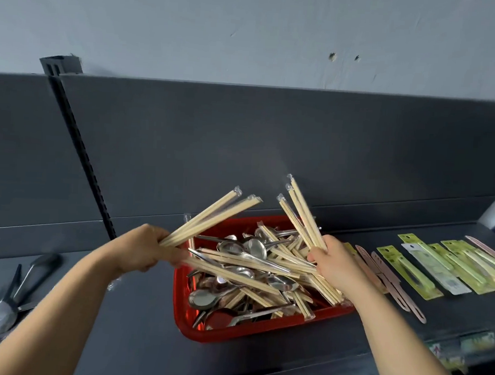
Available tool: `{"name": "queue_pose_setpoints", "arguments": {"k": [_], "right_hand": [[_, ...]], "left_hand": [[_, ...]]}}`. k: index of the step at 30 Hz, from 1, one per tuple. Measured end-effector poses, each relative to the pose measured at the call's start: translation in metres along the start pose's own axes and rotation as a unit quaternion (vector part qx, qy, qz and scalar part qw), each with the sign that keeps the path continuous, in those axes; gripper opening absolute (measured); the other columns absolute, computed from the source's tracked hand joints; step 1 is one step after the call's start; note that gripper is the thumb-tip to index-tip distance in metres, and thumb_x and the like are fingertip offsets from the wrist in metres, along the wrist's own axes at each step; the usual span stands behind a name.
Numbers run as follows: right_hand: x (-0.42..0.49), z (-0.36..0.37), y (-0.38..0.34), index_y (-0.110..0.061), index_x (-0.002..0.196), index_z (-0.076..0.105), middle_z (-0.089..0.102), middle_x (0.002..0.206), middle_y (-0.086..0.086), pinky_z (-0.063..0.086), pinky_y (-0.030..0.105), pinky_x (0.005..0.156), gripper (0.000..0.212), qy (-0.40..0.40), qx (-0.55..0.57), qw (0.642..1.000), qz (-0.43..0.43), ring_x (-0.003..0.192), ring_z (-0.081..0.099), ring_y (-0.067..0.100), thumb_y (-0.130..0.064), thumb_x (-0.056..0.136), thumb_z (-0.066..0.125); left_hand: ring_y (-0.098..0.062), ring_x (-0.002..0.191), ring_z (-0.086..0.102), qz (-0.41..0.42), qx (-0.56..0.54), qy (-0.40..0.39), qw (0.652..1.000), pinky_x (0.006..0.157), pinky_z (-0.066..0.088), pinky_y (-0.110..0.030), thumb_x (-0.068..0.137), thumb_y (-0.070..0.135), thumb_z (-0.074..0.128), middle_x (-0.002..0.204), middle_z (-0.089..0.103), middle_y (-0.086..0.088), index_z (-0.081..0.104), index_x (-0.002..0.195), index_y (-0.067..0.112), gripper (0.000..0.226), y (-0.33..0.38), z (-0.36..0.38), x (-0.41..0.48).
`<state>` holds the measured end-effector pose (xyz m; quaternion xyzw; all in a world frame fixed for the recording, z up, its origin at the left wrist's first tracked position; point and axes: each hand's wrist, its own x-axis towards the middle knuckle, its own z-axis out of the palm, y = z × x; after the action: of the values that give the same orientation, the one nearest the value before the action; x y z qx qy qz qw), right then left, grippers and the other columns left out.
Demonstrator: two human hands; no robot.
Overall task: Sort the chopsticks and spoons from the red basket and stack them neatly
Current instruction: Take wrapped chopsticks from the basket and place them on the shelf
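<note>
Chopsticks of pale wood, each pair sealed in a clear plastic sleeve, are gripped in both hands above a red rectangular plastic basket (249, 331) at the centre of the frame. One bundle of chopsticks (209, 217) is clamped in the left hand (147, 249), fingers curled round the lower ends, with the tips fanned towards the upper right. A second bundle of chopsticks (302, 214) is clasped in the right hand (334, 265) in the same way, its tips slanted to the upper left. Both hands are held over the basket's upper rim, the left at its left corner, the right at its right side.

Inside the basket a tangled heap of stainless-steel spoons (248, 246) and more wrapped chopsticks (235, 278) is seen, piled across one another.

The basket is set on a dark grey shelf (132, 339), backed by a dark grey panel (272, 145) under a pale grey wall (250, 28). At the lower left, a small pile of metal spoons (0, 317) is laid on the shelf, well apart from the basket. To the right, flat copper-pink strips (385, 280) are laid just beside the basket, and further right a row of long green-carded packets (409, 268) is spread. Printing is carried on the packets and on the blurred shelf-edge labels (477, 343) at the lower right, but none of it can be read.
</note>
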<state>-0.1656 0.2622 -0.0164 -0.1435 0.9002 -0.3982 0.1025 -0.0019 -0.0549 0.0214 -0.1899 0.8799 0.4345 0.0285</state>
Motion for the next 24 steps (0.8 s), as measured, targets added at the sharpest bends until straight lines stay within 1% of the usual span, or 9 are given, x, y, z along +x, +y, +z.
{"name": "queue_pose_setpoints", "arguments": {"k": [2,5,8,10,13,16,19,22,24], "right_hand": [[0.0,-0.002,0.002,-0.022,0.104,0.055,0.063,0.084,-0.005,0.037,0.022,0.047,0.016,0.016,-0.051,0.999,-0.004,0.063,0.057,0.011,-0.031,0.092,0.06],[0.003,0.001,0.004,-0.013,0.105,0.058,0.061,0.087,-0.006,0.037,0.017,0.045,0.027,0.012,-0.136,0.991,0.006,0.067,0.057,0.011,-0.023,0.084,0.072],[0.006,0.007,0.006,-0.015,0.116,0.058,0.064,0.095,-0.004,0.051,0.024,0.059,0.042,-0.01,-0.176,0.984,0.04,0.073,0.059,0.012,-0.016,0.078,0.076],[0.007,0.009,0.007,-0.018,0.114,0.057,0.059,0.088,-0.009,0.053,0.027,0.059,0.043,-0.004,-0.195,0.979,0.05,0.072,0.06,0.011,-0.018,0.077,0.077],[0.007,0.004,0.006,-0.021,0.098,0.059,0.062,0.08,-0.01,0.045,0.024,0.047,0.027,0.041,-0.223,0.973,0.042,0.062,0.06,0.01,-0.022,0.077,0.075],[0.004,-0.009,0.002,-0.027,0.086,0.057,0.058,0.068,-0.01,0.033,0.02,0.042,0.018,0.09,-0.248,0.964,0.014,0.055,0.054,0.005,-0.023,0.079,0.074],[-0.001,-0.024,-0.008,-0.026,0.087,0.056,0.059,0.071,-0.01,0.032,0.023,0.044,0.015,0.128,-0.285,0.95,-0.018,0.058,0.056,0.011,-0.021,0.084,0.07],[-0.01,-0.041,-0.019,-0.024,0.09,0.055,0.059,0.075,-0.007,0.026,0.023,0.042,0.014,0.157,-0.322,0.933,-0.03,0.058,0.052,0.016,-0.021,0.086,0.068],[-0.015,-0.053,-0.024,-0.024,0.093,0.057,0.06,0.076,-0.006,0.022,0.024,0.042,0.011,0.181,-0.342,0.921,-0.036,0.057,0.049,0.017,-0.022,0.087,0.066]], "left_hand": [[-0.01,0.042,0.032,-0.003,-0.007,0.007,1.0,0.042,0.029,-0.021,0.076,0.035,0.079,0.049,0.044,0.001,0.066,0.069,0.008,0.031,0.002,-0.007,0.002],[-0.011,0.046,0.032,-0.006,-0.044,0.007,0.999,0.043,0.028,-0.022,0.079,0.035,0.076,0.057,0.044,-0.003,0.062,0.073,0.006,0.032,0.005,-0.014,0.005],[-0.009,0.045,0.032,-0.003,-0.072,0.004,0.997,0.042,0.028,-0.02,0.08,0.035,0.074,0.057,0.046,0.0,0.061,0.076,0.004,0.033,0.007,-0.014,0.008],[-0.01,0.046,0.031,0.0,-0.081,0.024,0.996,0.042,0.028,-0.021,0.08,0.036,0.074,0.057,0.043,-0.001,0.061,0.075,0.003,0.035,0.006,-0.01,0.01],[-0.011,0.047,0.034,0.009,-0.127,0.077,0.989,0.043,0.031,-0.023,0.076,0.041,0.075,0.059,0.043,-0.003,0.063,0.074,0.005,0.038,0.004,-0.007,0.015],[-0.01,0.047,0.04,0.022,-0.16,0.094,0.982,0.045,0.037,-0.024,0.07,0.05,0.073,0.057,0.05,0.0,0.065,0.075,0.007,0.044,0.007,-0.005,0.02],[-0.011,0.048,0.041,0.026,-0.166,0.09,0.982,0.046,0.039,-0.024,0.077,0.049,0.072,0.058,0.05,-0.001,0.063,0.078,0.005,0.045,0.015,0.003,0.03],[-0.009,0.045,0.038,0.039,-0.209,0.068,0.975,0.043,0.036,-0.022,0.082,0.044,0.07,0.055,0.047,0.001,0.056,0.069,0.012,0.038,0.026,0.022,0.041],[-0.008,0.043,0.038,0.044,-0.223,0.057,0.972,0.041,0.037,-0.021,0.084,0.042,0.069,0.054,0.048,0.003,0.056,0.067,0.013,0.036,0.031,0.034,0.047]]}}
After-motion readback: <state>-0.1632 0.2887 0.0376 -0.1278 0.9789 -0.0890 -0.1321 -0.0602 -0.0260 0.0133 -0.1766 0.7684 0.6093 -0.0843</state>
